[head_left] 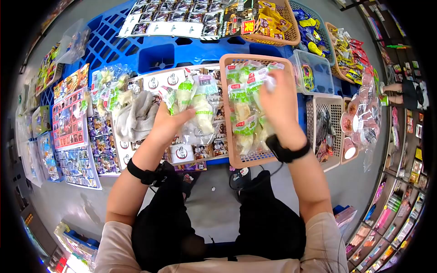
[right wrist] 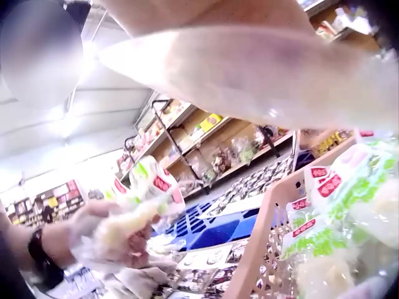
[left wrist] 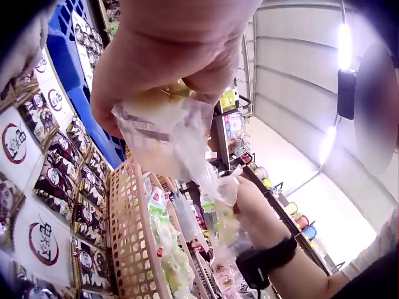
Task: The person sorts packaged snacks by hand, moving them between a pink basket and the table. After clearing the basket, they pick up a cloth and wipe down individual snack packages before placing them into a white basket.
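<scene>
My left hand (head_left: 168, 122) grips several clear snack packets (head_left: 185, 94) with green and red print, holding them over the printed sheets left of the pink basket (head_left: 225, 109). Pale pieces show through their plastic. Above the basket, my right hand (head_left: 281, 102) pinches a similar packet (right wrist: 237, 75), which looks large and blurred in the right wrist view. More packets (head_left: 241, 102) of this kind lie inside the basket, label ends mostly toward the far side. A further pile of the packets (head_left: 109, 86) rests on the sheets at the left.
Crumpled grey-white gloves (head_left: 135, 117) lie beside my left forearm. Blue pallets (head_left: 191, 53) carry the goods. Past the basket's right side stand a clear plastic box (head_left: 314, 68) and a beige basket (head_left: 337, 132). A basket of yellow packets (head_left: 291, 38) stands at the back.
</scene>
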